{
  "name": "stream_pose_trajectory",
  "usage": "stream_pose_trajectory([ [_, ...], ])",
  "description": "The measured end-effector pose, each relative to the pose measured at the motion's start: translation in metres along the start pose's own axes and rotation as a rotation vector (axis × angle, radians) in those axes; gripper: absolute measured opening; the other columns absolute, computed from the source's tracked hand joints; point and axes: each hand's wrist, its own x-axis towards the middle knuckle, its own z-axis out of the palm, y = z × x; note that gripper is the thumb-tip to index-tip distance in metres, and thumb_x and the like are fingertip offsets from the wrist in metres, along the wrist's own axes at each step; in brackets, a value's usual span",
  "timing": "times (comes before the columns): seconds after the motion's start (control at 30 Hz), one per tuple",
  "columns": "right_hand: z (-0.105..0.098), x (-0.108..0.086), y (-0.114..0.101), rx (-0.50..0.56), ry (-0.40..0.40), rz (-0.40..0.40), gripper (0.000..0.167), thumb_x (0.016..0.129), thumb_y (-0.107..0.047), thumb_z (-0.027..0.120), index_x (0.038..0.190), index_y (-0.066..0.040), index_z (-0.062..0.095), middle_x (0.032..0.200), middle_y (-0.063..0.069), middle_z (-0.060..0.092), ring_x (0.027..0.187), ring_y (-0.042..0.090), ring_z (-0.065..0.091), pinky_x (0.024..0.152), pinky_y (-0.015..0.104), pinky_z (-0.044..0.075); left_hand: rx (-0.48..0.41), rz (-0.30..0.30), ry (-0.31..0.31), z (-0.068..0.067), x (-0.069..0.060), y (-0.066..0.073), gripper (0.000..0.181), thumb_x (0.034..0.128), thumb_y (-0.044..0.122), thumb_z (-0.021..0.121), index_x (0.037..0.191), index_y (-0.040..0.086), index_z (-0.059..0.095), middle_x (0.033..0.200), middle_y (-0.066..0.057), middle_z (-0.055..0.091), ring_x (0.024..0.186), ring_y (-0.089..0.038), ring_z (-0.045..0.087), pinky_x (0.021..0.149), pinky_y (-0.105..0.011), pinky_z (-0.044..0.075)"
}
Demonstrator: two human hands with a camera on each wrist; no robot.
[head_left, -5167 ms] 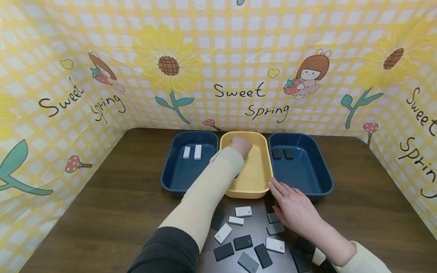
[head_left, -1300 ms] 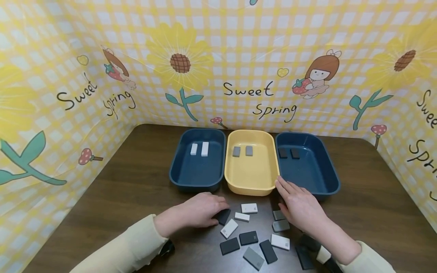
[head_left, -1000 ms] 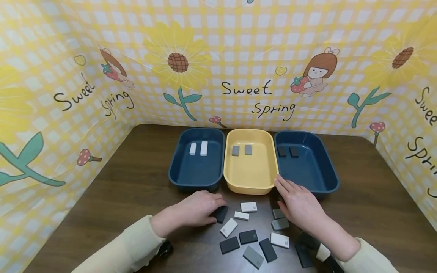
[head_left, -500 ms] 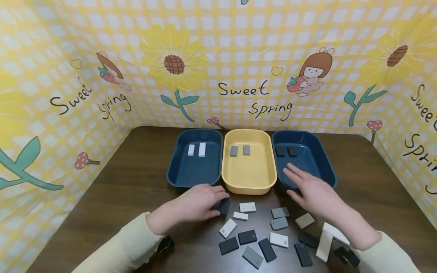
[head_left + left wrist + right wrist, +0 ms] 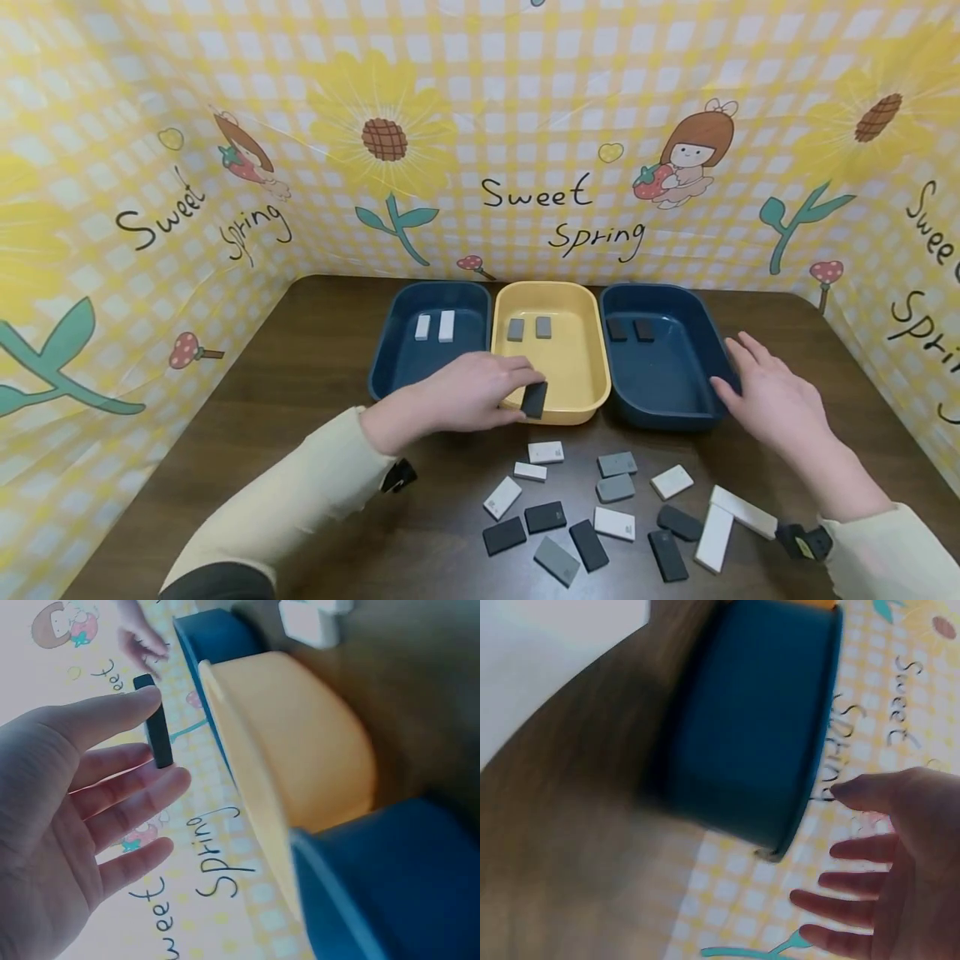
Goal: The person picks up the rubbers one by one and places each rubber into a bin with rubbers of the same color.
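My left hand (image 5: 468, 393) pinches a black block (image 5: 534, 400) between thumb and fingers, above the front part of the yellow tray (image 5: 555, 416). In the left wrist view the black block (image 5: 156, 726) is held near its end by the thumb of the left hand (image 5: 82, 772). Beside the outer edge of the right blue tray (image 5: 663, 421) is my right hand (image 5: 783, 408), fingers spread, holding nothing. The right wrist view has the right hand (image 5: 907, 862) near that tray's rim (image 5: 826, 712); whether they touch, I cannot tell.
Two white blocks (image 5: 446, 326) lie in the left blue tray (image 5: 382, 379), two grey blocks (image 5: 543, 327) in the yellow one, two black blocks (image 5: 644, 331) in the right one. Several white, grey and black blocks (image 5: 588, 546) are scattered on the table in front.
The left hand lifted the black block off the table and moved it right, over the yellow tray. The right hand left the yellow tray's corner and moved right, uncovering blocks on the table.
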Motion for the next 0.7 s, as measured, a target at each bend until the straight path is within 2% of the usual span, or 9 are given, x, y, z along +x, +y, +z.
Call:
stream_pose_trajectory([
  [0.1,0.004,0.000,0.009,-0.018,-0.037,0.076,0.065,0.093,-0.030,0.061,0.135,0.015,0.039,0.132,0.041,0.040,0.113,0.057,0.045,0.075,0.063,0.045,0.024,-0.007,0.000,-0.010,0.021,-0.003,0.051,0.0902,0.036,0.070,0.134,0.012,0.058,0.123,-0.004,0.062,0.100,-0.015,0.061,0.088,-0.032,0.049],
  [0.23,0.008,0.001,0.016,-0.030,-0.100,0.146,0.064,0.095,-0.034,0.057,0.130,0.018,0.042,0.115,0.042,0.052,0.093,0.054,0.056,0.063,0.055,0.048,0.033,-0.004,-0.014,-0.019,0.050,-0.006,0.052,0.0917,0.037,0.067,0.136,0.013,0.056,0.126,-0.003,0.059,0.101,-0.014,0.060,0.088,-0.030,0.048],
  [0.3,0.011,0.001,0.017,-0.023,-0.118,0.157,0.060,0.096,-0.034,0.055,0.127,0.017,0.046,0.111,0.041,0.055,0.087,0.052,0.058,0.059,0.053,0.047,0.038,0.010,-0.030,-0.022,0.065,-0.006,0.052,0.0920,0.037,0.067,0.137,0.013,0.056,0.124,-0.002,0.059,0.099,-0.014,0.059,0.084,-0.030,0.048],
  [0.4,0.015,0.001,0.017,-0.003,-0.113,0.152,0.050,0.097,-0.028,0.054,0.121,0.016,0.052,0.104,0.038,0.059,0.081,0.047,0.060,0.057,0.053,0.047,0.045,0.023,-0.068,-0.024,0.087,-0.004,0.053,0.0928,0.036,0.066,0.138,0.013,0.054,0.129,-0.003,0.057,0.106,-0.014,0.058,0.087,-0.030,0.048],
  [0.5,0.017,0.001,0.016,0.020,-0.089,0.141,0.039,0.096,-0.020,0.053,0.112,0.016,0.057,0.089,0.033,0.062,0.068,0.040,0.058,0.051,0.050,0.046,0.055,0.032,-0.100,-0.024,0.109,-0.001,0.052,0.0934,0.036,0.065,0.138,0.013,0.054,0.130,-0.003,0.057,0.109,-0.014,0.057,0.089,-0.029,0.047],
  [0.57,0.018,0.001,0.014,0.032,-0.078,0.142,0.034,0.096,-0.016,0.052,0.107,0.016,0.059,0.077,0.026,0.062,0.060,0.034,0.055,0.047,0.046,0.043,0.065,0.041,-0.117,-0.023,0.124,0.002,0.050,0.0935,0.036,0.065,0.137,0.013,0.055,0.126,-0.003,0.057,0.105,-0.013,0.057,0.086,-0.028,0.047],
  [0.7,0.017,0.002,0.012,0.039,-0.076,0.152,0.029,0.095,-0.012,0.051,0.098,0.014,0.062,0.065,0.017,0.057,0.054,0.029,0.050,0.044,0.041,0.040,0.103,0.071,-0.148,-0.017,0.154,0.011,0.046,0.0938,0.036,0.064,0.133,0.014,0.058,0.114,0.000,0.058,0.094,-0.010,0.054,0.079,-0.026,0.045],
])
